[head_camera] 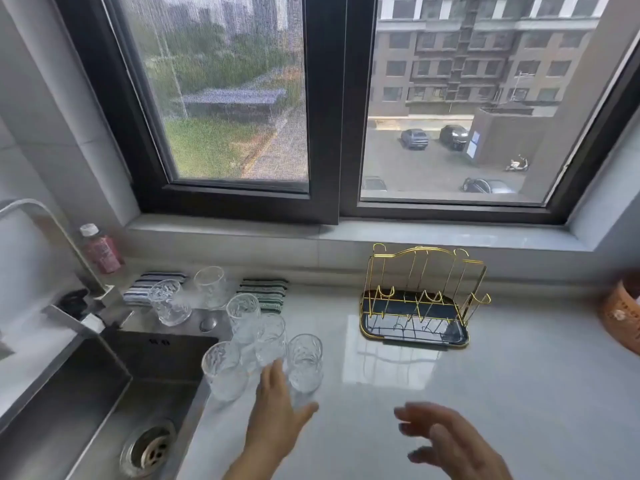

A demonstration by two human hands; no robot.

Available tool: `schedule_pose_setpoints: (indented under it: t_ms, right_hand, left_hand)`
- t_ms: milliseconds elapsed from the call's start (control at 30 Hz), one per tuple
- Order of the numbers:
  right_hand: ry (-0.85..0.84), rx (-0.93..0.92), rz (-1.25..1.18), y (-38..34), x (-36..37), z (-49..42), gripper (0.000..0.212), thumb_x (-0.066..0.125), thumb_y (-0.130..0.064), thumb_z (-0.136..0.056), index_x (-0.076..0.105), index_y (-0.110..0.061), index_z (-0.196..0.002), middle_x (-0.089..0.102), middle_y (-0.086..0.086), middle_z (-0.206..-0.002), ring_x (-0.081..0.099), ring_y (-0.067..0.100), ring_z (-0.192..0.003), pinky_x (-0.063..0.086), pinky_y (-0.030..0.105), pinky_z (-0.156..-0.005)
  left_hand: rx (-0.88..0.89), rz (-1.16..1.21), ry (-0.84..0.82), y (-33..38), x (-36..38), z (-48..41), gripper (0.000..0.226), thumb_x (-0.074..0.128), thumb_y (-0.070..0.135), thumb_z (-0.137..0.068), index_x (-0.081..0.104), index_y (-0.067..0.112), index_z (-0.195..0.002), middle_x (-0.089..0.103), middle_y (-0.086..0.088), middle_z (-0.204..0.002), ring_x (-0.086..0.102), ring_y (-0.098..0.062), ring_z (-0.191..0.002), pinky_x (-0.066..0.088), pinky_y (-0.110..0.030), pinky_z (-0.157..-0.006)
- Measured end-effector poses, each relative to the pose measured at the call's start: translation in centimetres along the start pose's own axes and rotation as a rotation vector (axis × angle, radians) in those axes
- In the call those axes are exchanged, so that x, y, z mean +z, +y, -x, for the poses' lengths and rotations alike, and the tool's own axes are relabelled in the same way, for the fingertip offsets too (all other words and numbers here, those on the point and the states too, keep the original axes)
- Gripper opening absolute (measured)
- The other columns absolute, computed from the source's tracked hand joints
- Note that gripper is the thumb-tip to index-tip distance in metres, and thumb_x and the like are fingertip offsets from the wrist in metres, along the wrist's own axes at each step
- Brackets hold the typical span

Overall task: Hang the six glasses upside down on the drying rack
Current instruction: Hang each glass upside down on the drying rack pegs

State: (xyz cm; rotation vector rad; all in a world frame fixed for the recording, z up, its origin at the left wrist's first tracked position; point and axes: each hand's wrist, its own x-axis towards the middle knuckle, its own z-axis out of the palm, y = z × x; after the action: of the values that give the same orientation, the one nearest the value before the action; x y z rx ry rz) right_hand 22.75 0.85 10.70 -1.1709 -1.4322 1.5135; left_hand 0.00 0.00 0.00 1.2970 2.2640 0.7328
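Glasses, six of them, stand upright on my bench between the sink [86, 386] and the drying rack [424, 299], none on the rack. Two sit at the back near the striped cloths: the left back glass [168, 301] in front of the blue striped cloth [145, 284], the right back glass [210, 286] between that cloth and the green striped cloth [268, 292]. Four cluster closer to me by the sink's corner: the tall middle glass [243, 318], the glass behind my fingers [271, 337], the near left glass [223, 374] at the sink's edge, and the near right glass [304, 362]. My left hand [277, 417] reaches forward with its grip apart, fingertips at the gap between the near left and near right glasses; whether they touch glass I cannot tell. My right hand [446, 441] hovers over bare bench with fingers spread, its grip apart and holding nothing. The gold wire rack stands on its dark tray well to the right of the glasses, under the window sill [346, 233]. A pink bottle [100, 249] stands behind the tap [52, 233], and an orange basket [623, 317] shows at the right edge.
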Motion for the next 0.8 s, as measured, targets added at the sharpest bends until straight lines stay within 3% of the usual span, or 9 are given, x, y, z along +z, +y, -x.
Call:
schedule_pose_setpoints:
  t_ms: [100, 167, 267, 367, 467, 567, 633, 700, 800]
  right_hand:
    - [0.006, 0.129, -0.004, 3.6, 1.5, 0.1, 0.027, 0.047, 0.009, -0.086, 0.069, -0.003, -0.074, 0.074, 0.013, -0.073, 0.064, 0.032, -0.074, 0.047, 0.034, -0.063]
    - [-0.031, 0.172, 0.026, 5.3, 2.3, 0.1, 0.028, 0.049, 0.007, -0.087, 0.069, -0.004, -0.071, 0.073, 0.017, -0.073, 0.065, 0.032, -0.070, 0.049, 0.035, -0.068]
    - [-0.059, 0.192, 0.106, 6.3, 2.8, -0.2, 0.031, 0.049, 0.001, -0.088, 0.069, -0.012, -0.069, 0.073, 0.013, -0.074, 0.069, 0.022, -0.073, 0.051, 0.035, -0.078]
    - [-0.004, 0.172, 0.161, 7.3, 3.0, -0.6, 0.030, 0.049, -0.001, -0.089, 0.069, -0.014, -0.070, 0.073, 0.011, -0.076, 0.070, 0.013, -0.077, 0.052, 0.028, -0.083]
    - [0.012, 0.171, 0.180, 8.1, 3.6, -1.7, 0.025, 0.049, -0.004, -0.090, 0.067, -0.015, -0.076, 0.072, 0.006, -0.079, 0.069, 0.010, -0.074, 0.053, 0.018, -0.074]
    - [-0.053, 0.279, 0.032, 7.9, 4.2, -3.8, 0.018, 0.046, -0.011, -0.093, 0.058, 0.000, -0.101, 0.061, 0.028, -0.098, 0.063, 0.041, -0.090, 0.050, 0.035, -0.067]
    - [-0.122, 0.348, -0.167, 7.0, 4.9, -4.9, 0.029, 0.045, -0.021, -0.093, 0.049, -0.005, -0.117, 0.051, 0.033, -0.115, 0.056, 0.047, -0.105, 0.051, 0.041, -0.065]
    - [-0.116, 0.357, -0.404, 5.9, 5.4, -5.8, 0.028, 0.050, -0.030, -0.089, 0.051, -0.019, -0.115, 0.059, 0.025, -0.111, 0.066, 0.043, -0.089, 0.057, 0.042, -0.060]
    - [-0.018, 0.201, -0.395, 5.0, 4.8, -7.3, 0.053, 0.070, -0.049, -0.066, 0.055, -0.023, -0.110, 0.068, 0.014, -0.097, 0.072, 0.025, -0.068, 0.057, 0.030, -0.050]
  left_hand:
    - [0.068, -0.380, 0.077, 1.8, 0.4, -3.6, 0.094, 0.062, 0.044, -0.080, -0.001, 0.016, -0.144, 0.004, -0.008, -0.156, 0.017, -0.027, -0.140, 0.027, -0.036, -0.111]
    - [0.133, -0.584, 0.028, 2.9, 0.3, -5.7, 0.095, 0.061, 0.047, -0.081, -0.006, 0.019, -0.144, 0.001, -0.011, -0.157, 0.019, -0.031, -0.138, 0.029, -0.039, -0.110]
    - [0.146, -0.685, -0.101, 2.3, 0.9, -7.9, 0.088, 0.060, 0.038, -0.084, -0.001, 0.019, -0.144, 0.010, -0.014, -0.155, 0.028, -0.034, -0.132, 0.034, -0.040, -0.106]
    - [0.227, -0.728, -0.110, 2.3, 1.0, -8.2, 0.073, 0.060, 0.031, -0.084, 0.016, 0.018, -0.141, 0.028, -0.009, -0.145, 0.035, -0.031, -0.123, 0.040, -0.037, -0.098]
    - [0.274, -0.509, -0.037, 2.1, 0.5, -6.7, 0.068, 0.062, 0.031, -0.082, 0.023, 0.021, -0.137, 0.030, -0.003, -0.144, 0.031, -0.026, -0.127, 0.038, -0.033, -0.101]
    - [0.318, -0.005, 0.054, 2.4, -0.4, -3.7, 0.064, 0.070, 0.031, -0.077, 0.032, 0.028, -0.129, 0.036, 0.003, -0.135, 0.033, -0.012, -0.125, 0.038, -0.024, -0.101]
    - [0.319, 0.298, 0.048, 3.5, -0.7, -1.2, 0.062, 0.077, 0.028, -0.069, 0.037, 0.040, -0.115, 0.041, 0.012, -0.120, 0.041, 0.007, -0.109, 0.042, -0.009, -0.085]
    - [0.322, 0.439, 0.025, 4.4, -0.6, 0.5, 0.063, 0.080, 0.030, -0.059, 0.039, 0.040, -0.107, 0.044, 0.012, -0.113, 0.043, 0.012, -0.101, 0.042, -0.002, -0.077]
    - [0.336, 0.510, -0.017, 5.0, -1.0, 1.2, 0.072, 0.075, 0.042, -0.054, 0.034, 0.039, -0.112, 0.043, 0.012, -0.124, 0.042, 0.010, -0.112, 0.040, -0.013, -0.098]
